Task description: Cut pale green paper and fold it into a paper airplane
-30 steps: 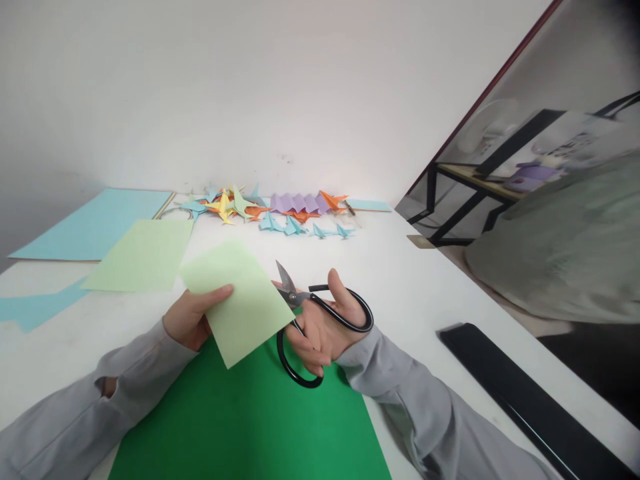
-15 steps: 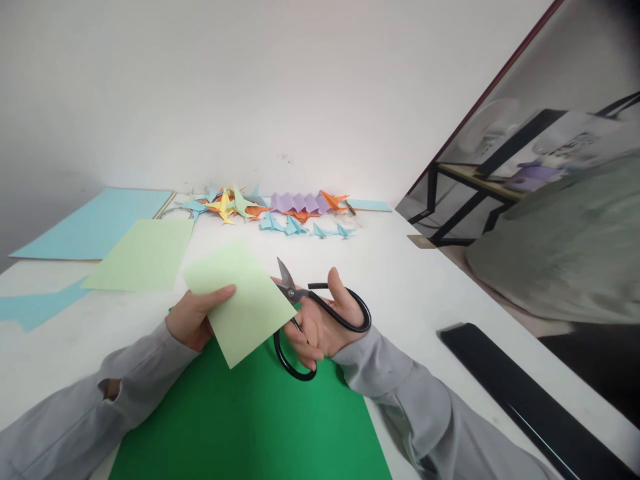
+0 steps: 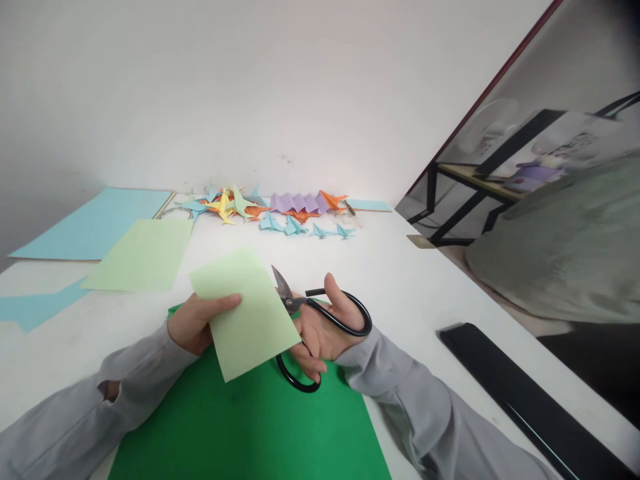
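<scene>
A square sheet of pale green paper (image 3: 255, 320) is pinched at its left side by my left hand (image 3: 203, 320), thumb on top and fingers hidden underneath. My right hand (image 3: 320, 330), palm up, has black-handled scissors (image 3: 295, 303) on it, the thumb through one loop and fingers through the other. The blades are spread apart, their upper tip pointing up and left near the paper's right edge; the lower blade is mostly hidden behind the sheet. Below both hands lies a large green sheet (image 3: 250, 427) on the white table.
Folded paper shapes (image 3: 230, 203), a pleated purple paper (image 3: 297, 202) and small blue folded pieces (image 3: 285, 225) line the wall. Blue sheets (image 3: 95, 223), another pale green sheet (image 3: 143, 257) and a blue offcut (image 3: 40, 303) lie left. A long black bar (image 3: 530, 400) lies right.
The held paper has turned slightly and shifted a little down and to the right. The scissors and my right hand have dipped slightly, with the blades still apart.
</scene>
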`<state>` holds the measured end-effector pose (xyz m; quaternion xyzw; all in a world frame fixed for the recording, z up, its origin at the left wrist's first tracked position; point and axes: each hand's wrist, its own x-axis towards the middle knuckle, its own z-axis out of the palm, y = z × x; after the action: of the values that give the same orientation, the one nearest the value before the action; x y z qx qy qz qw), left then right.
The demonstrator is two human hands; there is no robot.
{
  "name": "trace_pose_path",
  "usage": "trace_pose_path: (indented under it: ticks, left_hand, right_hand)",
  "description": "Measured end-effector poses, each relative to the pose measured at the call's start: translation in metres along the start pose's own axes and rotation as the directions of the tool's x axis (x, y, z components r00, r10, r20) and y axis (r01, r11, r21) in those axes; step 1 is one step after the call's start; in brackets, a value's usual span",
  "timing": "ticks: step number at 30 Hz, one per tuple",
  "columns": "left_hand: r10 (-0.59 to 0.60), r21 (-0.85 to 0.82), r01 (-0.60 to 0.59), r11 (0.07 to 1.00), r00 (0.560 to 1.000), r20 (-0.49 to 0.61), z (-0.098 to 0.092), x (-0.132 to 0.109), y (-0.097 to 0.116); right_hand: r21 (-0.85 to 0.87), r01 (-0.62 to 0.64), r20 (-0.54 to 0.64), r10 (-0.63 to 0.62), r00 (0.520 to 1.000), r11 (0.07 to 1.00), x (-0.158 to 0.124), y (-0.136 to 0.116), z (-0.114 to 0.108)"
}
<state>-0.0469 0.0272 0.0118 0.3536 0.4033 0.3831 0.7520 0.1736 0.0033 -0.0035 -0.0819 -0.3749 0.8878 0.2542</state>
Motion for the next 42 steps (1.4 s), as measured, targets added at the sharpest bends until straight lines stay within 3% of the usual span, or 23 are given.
trace_pose_path:
  ticks: [7, 12, 14, 21, 26, 31, 38, 42]
  left_hand:
    - [0.017, -0.016, -0.016, 1.000, 1.000, 0.026, 0.002, 0.000, 0.000]
    - [0.030, -0.022, -0.033, 0.999, 0.993, -0.118, 0.005, 0.000, 0.001]
    - [0.033, -0.023, -0.036, 0.999, 0.992, -0.124, 0.005, 0.000, 0.001]
    - [-0.028, -0.006, 0.028, 1.000, 1.000, 0.009, 0.005, -0.003, -0.002]
    - [-0.069, -0.005, 0.069, 0.998, 0.996, 0.048, 0.005, -0.005, -0.004]
    - [-0.070, -0.120, 0.090, 0.989, 0.985, 0.160, -0.003, -0.006, 0.003]
    - [-0.116, -0.121, 0.142, 0.982, 0.973, 0.199, -0.005, -0.009, 0.007]
    - [-0.069, -0.054, 0.079, 0.995, 0.982, 0.175, -0.002, -0.008, 0.005]
  right_hand:
    - [-0.007, 0.028, -0.070, -0.028, 0.997, 1.000, 0.002, 0.000, 0.000]
    - [0.013, 0.084, -0.076, -0.083, 0.994, 0.996, 0.001, -0.002, -0.001]
    - [0.016, 0.083, -0.074, -0.081, 0.994, 0.996, 0.000, -0.003, -0.001]
    - [0.015, 0.043, -0.031, -0.042, 0.999, 0.999, -0.002, 0.000, -0.002]
    - [0.017, 0.036, -0.043, -0.035, 0.998, 0.999, -0.001, -0.001, 0.000]
    - [0.059, 0.061, 0.021, -0.062, 0.998, 0.996, -0.004, -0.001, 0.000]
    - [0.063, 0.021, 0.056, -0.025, 0.998, 0.998, -0.005, 0.001, 0.005]
    - [0.055, 0.014, 0.018, -0.015, 1.000, 0.998, -0.006, 0.002, 0.002]
